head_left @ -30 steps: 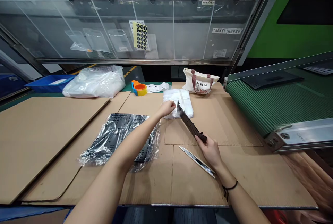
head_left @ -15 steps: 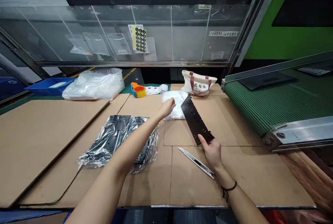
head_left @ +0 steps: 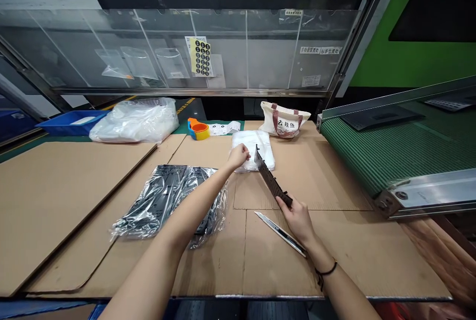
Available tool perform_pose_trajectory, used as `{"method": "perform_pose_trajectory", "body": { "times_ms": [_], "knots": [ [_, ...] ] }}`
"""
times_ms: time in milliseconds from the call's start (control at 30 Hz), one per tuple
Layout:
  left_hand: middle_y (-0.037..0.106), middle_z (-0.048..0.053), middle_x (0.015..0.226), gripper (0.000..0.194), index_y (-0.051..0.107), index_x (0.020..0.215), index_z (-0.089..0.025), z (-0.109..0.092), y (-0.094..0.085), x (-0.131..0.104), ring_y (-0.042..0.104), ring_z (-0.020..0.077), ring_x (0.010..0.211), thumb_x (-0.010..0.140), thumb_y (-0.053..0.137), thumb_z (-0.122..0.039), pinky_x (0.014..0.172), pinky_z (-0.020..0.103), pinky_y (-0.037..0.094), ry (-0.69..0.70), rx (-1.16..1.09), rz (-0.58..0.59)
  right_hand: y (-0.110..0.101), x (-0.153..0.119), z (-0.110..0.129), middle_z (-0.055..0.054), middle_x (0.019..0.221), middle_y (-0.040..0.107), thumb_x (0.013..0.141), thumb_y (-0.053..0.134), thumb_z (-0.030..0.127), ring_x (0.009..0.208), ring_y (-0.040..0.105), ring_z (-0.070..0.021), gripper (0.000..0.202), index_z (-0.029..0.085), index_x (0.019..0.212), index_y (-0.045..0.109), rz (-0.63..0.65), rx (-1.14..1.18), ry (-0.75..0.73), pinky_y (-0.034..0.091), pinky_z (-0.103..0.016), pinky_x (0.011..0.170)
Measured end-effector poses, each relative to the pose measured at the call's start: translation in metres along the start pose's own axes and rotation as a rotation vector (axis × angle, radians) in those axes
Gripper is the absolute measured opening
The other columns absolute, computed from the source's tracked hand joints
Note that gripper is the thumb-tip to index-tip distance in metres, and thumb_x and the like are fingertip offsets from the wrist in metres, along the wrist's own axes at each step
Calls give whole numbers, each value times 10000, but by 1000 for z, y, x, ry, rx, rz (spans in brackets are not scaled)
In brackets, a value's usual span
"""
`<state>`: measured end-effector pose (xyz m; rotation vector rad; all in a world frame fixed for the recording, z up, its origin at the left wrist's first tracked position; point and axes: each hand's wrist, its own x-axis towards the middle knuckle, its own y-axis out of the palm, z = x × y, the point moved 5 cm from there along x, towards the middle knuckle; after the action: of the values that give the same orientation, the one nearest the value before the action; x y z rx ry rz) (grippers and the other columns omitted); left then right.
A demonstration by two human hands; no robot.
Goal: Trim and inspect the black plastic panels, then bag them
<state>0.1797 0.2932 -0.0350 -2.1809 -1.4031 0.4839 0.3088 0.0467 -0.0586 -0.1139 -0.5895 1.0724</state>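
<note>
the black panel [head_left: 272, 181] is above the cardboard [head_left: 342, 250], its long axis slanting from 11 o'clock at the far end to 5 o'clock at the near end, narrow edge facing the camera. the right hand [head_left: 299, 218] pinches the near end between thumb and fingers. the left hand [head_left: 238, 156], fingers curled in narrow, is apart at 10 o'clock from the panel's middle; whether it holds anything, i cannot tell. the white stack [head_left: 263, 140] lies beyond, the knife [head_left: 280, 234] at 6 o'clock. half a second ago the panel showed its broad face; now it is turned nearly edge-on.
</note>
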Motion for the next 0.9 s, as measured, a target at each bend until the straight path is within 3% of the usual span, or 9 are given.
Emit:
{"method": "perform_pose_trajectory", "body": {
  "times_ms": [233,367,467,567,633,700,767,833,900],
  "knots": [
    [622,78,1105,311,579,1156,-146,-3,-12,-1,630,187,920,923,579,-354,787,381,553,-13,-80,-68,1,2,-9,-22,551,637,803,604,550,469,550,-166,389,174,742,683,-55,62,117,407,-252,487],
    [633,61,1036,271,601,1084,-139,-4,-13,-14,626,176,883,916,590,-351,783,374,542,45,60,-46,-17,3,-8,-112,880,747,780,617,583,821,687,-260,455,145,865,713,-187,145,170,530,-332,728],
    [639,41,946,251,610,1021,-134,-8,-20,-24,619,155,807,920,580,-362,748,349,528,101,170,-37,-33,-8,-6,-117,969,747,690,718,597,940,685,-286,501,157,930,717,-233,434,334,540,-390,824],
    [633,10,775,255,647,907,-138,-17,-26,-37,589,140,682,931,537,-366,679,302,482,185,277,10,-26,-32,-2,-101,886,758,533,882,479,840,709,-277,495,164,883,728,-38,830,662,570,-393,771],
    [619,5,658,326,682,810,-143,-24,-27,-48,569,146,614,938,485,-370,628,276,436,253,350,62,-15,-47,4,-93,865,760,516,915,398,783,716,-253,462,157,863,728,86,950,817,584,-364,726],
    [636,24,628,381,703,751,-150,-30,-24,-60,576,159,605,938,449,-364,608,265,411,321,429,107,-7,-57,8,-68,865,762,508,928,352,731,713,-213,448,164,858,721,43,1020,881,588,-306,658],
    [680,55,693,362,718,786,-161,-34,-20,-71,610,180,654,937,442,-339,628,267,421,379,521,124,-2,-60,9,-24,851,762,482,942,326,678,699,-165,459,185,853,711,-115,1068,873,570,-234,579],
    [705,101,783,312,722,913,-160,-37,-17,-82,646,218,721,935,441,-296,673,297,450,420,625,99,2,-62,11,8,840,758,466,950,313,637,678,-127,478,197,859,703,-225,1087,849,541,-179,518],
    [704,159,856,315,688,1072,-131,-39,-14,-92,667,260,759,933,428,-243,699,349,478,445,727,52,9,-63,15,6,839,754,470,950,301,599,654,-108,491,186,878,703,-210,1070,848,522,-161,480]
  ]
}}
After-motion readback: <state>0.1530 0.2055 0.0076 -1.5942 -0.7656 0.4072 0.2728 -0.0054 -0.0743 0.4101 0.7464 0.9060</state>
